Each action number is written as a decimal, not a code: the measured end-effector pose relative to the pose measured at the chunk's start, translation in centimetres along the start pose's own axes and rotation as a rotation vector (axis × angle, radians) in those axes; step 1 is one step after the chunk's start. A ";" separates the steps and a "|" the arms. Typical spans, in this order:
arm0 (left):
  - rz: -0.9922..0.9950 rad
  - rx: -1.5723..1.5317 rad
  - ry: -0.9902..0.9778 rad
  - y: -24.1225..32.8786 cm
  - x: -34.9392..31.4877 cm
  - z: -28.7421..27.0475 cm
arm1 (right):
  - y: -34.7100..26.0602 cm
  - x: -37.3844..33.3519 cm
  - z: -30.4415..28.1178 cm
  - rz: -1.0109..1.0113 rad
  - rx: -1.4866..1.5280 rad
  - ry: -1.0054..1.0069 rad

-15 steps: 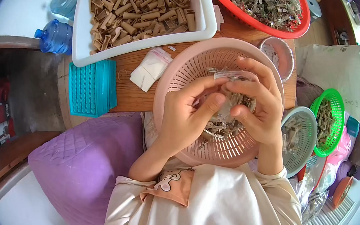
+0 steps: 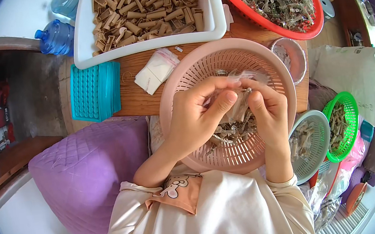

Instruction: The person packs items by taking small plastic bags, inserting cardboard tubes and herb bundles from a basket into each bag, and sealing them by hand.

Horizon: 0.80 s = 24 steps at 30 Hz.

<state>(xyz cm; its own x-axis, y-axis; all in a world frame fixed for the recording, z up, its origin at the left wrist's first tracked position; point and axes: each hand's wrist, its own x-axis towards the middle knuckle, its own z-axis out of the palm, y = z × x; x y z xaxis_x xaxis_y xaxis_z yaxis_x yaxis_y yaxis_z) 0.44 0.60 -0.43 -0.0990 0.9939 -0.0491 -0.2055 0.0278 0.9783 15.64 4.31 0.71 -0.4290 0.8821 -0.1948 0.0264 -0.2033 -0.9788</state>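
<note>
Above a pink slotted basket (image 2: 191, 150), both hands meet at a small clear plastic bag (image 2: 239, 107). My left hand (image 2: 201, 110) pinches the bag's upper edge between thumb and forefinger. On the other side, my right hand (image 2: 269, 106) is closed, its thumb and bent forefinger gripping near the bag's opening. A small pale tip shows between the right fingertips, too small to name. Part of the bag is hidden by the fingers. Beneath it, a heap of thin brownish-grey wrapped pieces (image 2: 228, 135) lies in the basket.
A white tray (image 2: 150, 48) of brown curved pieces and a red basket (image 2: 252, 30) of clear-wrapped bundles stand at the back. Teal trays (image 2: 94, 92) and white packets (image 2: 157, 71) lie left. A pink bowl (image 2: 298, 57), grey basket (image 2: 319, 161) and green basket (image 2: 354, 130) sit right.
My right hand's raised, spread fingers have curled down into a pinch at the bag's opening. The bag's upper edge has shifted slightly. My left hand has hardly moved.
</note>
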 end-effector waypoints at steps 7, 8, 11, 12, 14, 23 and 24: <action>0.915 0.967 0.322 -0.1 0.8 -1.0 | -0.8 0.2 0.4 -0.159 -0.383 0.061; 0.997 1.008 0.225 0.2 0.7 -1.0 | -0.8 0.1 0.6 -0.159 -0.381 0.058; 0.938 1.024 0.119 0.1 0.7 -1.0 | -1.1 -0.1 1.0 -0.301 -0.616 0.007; 0.887 1.046 0.044 0.1 0.7 -1.0 | -1.2 -0.2 1.1 -0.302 -0.616 0.009; 0.853 1.016 0.047 0.5 1.0 -1.0 | -1.4 -0.3 1.3 -0.379 -0.755 0.013; 0.426 -0.043 0.202 0.9 2.5 -3.5 | -1.5 -0.9 0.0 -0.370 -0.284 0.097; 0.426 -0.042 0.203 0.8 2.1 -3.1 | -1.5 -0.7 -0.1 -0.380 -0.115 0.116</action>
<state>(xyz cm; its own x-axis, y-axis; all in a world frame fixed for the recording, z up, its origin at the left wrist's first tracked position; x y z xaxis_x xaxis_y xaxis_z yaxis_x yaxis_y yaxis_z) -2.92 2.40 -0.34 -0.3701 0.8748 0.3126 -0.1441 -0.3864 0.9110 15.95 4.05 2.30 -0.3227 0.9288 0.1820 -0.0109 0.1886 -0.9820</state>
